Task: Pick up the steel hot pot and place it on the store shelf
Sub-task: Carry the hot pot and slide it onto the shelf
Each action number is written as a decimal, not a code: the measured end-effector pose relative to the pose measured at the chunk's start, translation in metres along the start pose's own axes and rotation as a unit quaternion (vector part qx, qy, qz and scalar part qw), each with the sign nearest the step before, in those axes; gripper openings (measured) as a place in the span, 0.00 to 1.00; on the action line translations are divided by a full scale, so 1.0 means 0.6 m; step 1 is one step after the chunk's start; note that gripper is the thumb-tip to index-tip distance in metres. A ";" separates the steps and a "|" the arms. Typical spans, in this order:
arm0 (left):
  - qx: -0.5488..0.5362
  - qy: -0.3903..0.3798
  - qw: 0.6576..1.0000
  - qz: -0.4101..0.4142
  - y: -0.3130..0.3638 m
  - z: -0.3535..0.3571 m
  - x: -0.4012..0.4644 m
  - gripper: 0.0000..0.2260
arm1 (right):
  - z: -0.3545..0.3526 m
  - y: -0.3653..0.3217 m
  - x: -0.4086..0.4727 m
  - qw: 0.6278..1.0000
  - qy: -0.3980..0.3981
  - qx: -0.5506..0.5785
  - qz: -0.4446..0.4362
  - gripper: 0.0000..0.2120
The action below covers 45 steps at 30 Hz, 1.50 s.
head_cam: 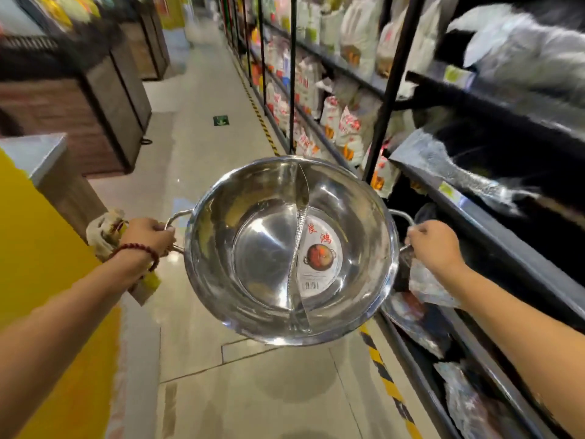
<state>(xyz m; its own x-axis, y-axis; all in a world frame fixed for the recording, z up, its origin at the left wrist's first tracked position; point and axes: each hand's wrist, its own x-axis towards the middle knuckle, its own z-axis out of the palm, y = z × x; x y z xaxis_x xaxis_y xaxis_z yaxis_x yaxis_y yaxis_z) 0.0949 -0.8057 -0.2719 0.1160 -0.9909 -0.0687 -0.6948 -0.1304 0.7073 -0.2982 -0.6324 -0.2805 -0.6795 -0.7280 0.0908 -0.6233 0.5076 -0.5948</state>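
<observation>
Tiled aisle floor (196, 128) runs up-frame, shelf (493, 223) at right; my left hand (148, 236) and right hand (435, 245) clench the handles of the shiny divided pot (269, 248), labelled inside.

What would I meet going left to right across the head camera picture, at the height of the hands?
Yellow surface → beaded bracelet → left hand → hot pot's left handle → S-shaped divider → round label → right hand → dark store shelf.
</observation>
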 end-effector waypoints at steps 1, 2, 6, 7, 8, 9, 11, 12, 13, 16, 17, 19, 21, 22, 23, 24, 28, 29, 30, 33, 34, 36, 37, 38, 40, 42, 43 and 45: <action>-0.020 -0.011 1.000 -0.002 0.015 -0.020 -0.004 0.10 | -0.023 -0.010 -0.015 1.000 0.013 0.000 0.001 0.20; -0.042 -0.023 0.999 -0.001 0.032 -0.038 -0.011 0.08 | -0.046 -0.016 -0.032 1.000 0.028 0.002 0.003 0.20; -0.085 -0.070 0.992 0.056 0.102 -0.094 -0.037 0.14 | -0.143 -0.030 -0.108 0.994 0.096 0.023 0.047 0.19; -0.092 -0.079 0.990 0.073 0.120 -0.104 -0.046 0.13 | -0.171 -0.032 -0.128 0.991 0.114 0.027 0.056 0.19; -0.101 -0.087 0.987 0.087 0.140 -0.111 -0.057 0.10 | -0.201 -0.032 -0.150 0.989 0.132 0.028 0.061 0.20; -0.114 -0.095 0.984 0.102 0.159 -0.116 -0.071 0.08 | -0.231 -0.030 -0.173 0.986 0.149 0.026 0.065 0.20; -0.124 -0.110 0.975 0.146 0.200 -0.118 -0.109 0.08 | -0.293 -0.018 -0.219 0.980 0.179 0.030 0.080 0.19; -0.116 -0.118 0.970 0.176 0.220 -0.115 -0.133 0.10 | -0.323 -0.008 -0.244 0.976 0.194 0.035 0.088 0.18; -0.107 -0.126 0.964 0.206 0.240 -0.111 -0.160 0.12 | -0.352 0.004 -0.271 0.972 0.211 0.036 0.096 0.18; -0.112 -0.162 0.944 0.265 0.298 -0.093 -0.244 0.11 | -0.436 0.052 -0.356 0.957 0.258 0.024 0.134 0.19; -0.111 -0.173 0.936 0.285 0.318 -0.085 -0.273 0.10 | -0.463 0.071 -0.387 0.949 0.276 0.018 0.149 0.19; -0.104 -0.200 0.918 0.327 0.354 -0.067 -0.337 0.10 | -0.515 0.112 -0.452 0.931 0.315 0.009 0.182 0.18; -0.097 -0.220 0.899 0.365 0.385 -0.046 -0.410 0.12 | -0.562 0.157 -0.519 0.912 0.348 0.003 0.215 0.18; -0.091 -0.225 0.892 0.382 0.397 -0.038 -0.453 0.14 | -0.584 0.178 -0.555 0.904 0.359 0.003 0.232 0.18; -0.084 -0.232 0.882 0.401 0.409 -0.029 -0.494 0.14 | -0.607 0.201 -0.591 0.896 0.369 0.006 0.248 0.18; -0.081 -0.243 0.874 0.414 0.418 -0.020 -0.537 0.14 | -0.628 0.224 -0.628 0.887 0.379 0.009 0.262 0.18; -0.088 -0.309 0.836 0.444 0.442 0.026 -0.694 0.15 | -0.707 0.311 -0.772 0.857 0.403 -0.016 0.319 0.17; -0.090 -0.326 0.827 0.449 0.449 0.041 -0.740 0.15 | -0.730 0.331 -0.814 0.851 0.407 -0.028 0.331 0.17; -0.095 -0.345 0.821 0.445 0.452 0.054 -0.784 0.15 | -0.751 0.346 -0.853 0.844 0.411 -0.030 0.342 0.16; -0.099 -0.394 0.797 0.447 0.459 0.086 -0.912 0.15 | -0.812 0.392 -0.968 0.824 0.429 -0.044 0.367 0.16; -0.100 -0.404 0.789 0.452 0.460 0.096 -0.949 0.16 | -0.828 0.406 -1.003 0.818 0.435 -0.047 0.374 0.16; -0.099 -0.424 0.777 0.454 0.459 0.114 -1.018 0.18 | -0.854 0.433 -1.068 0.805 0.448 -0.048 0.386 0.17; -0.101 -0.425 0.774 0.459 0.456 0.122 -1.050 0.18 | -0.864 0.447 -1.098 0.799 0.455 -0.051 0.390 0.17; -0.099 -0.426 0.769 0.466 0.452 0.126 -1.082 0.18 | -0.873 0.461 -1.126 0.794 0.460 -0.053 0.395 0.17; -0.100 -0.438 0.756 0.476 0.442 0.134 -1.144 0.17 | -0.884 0.489 -1.180 0.783 0.466 -0.056 0.409 0.17; -0.101 -0.453 0.750 0.471 0.431 0.143 -1.194 0.16 | -0.889 0.515 -1.227 0.774 0.462 -0.063 0.427 0.17; -0.098 -0.460 0.748 0.468 0.426 0.149 -1.215 0.16 | -0.889 0.527 -1.248 0.773 0.456 -0.068 0.437 0.18; -0.086 -0.468 0.746 0.467 0.413 0.164 -1.250 0.14 | -0.885 0.551 -1.282 0.769 0.444 -0.074 0.453 0.17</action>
<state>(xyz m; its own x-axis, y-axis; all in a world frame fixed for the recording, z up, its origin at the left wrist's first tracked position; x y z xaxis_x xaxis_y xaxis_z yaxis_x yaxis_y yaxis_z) -0.2343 -0.0982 -0.1146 -0.9629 -0.2478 0.1067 -0.0519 0.5583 0.8280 -0.1873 0.3402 -0.1228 -0.8164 0.5246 0.2413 0.2702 0.7163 -0.6433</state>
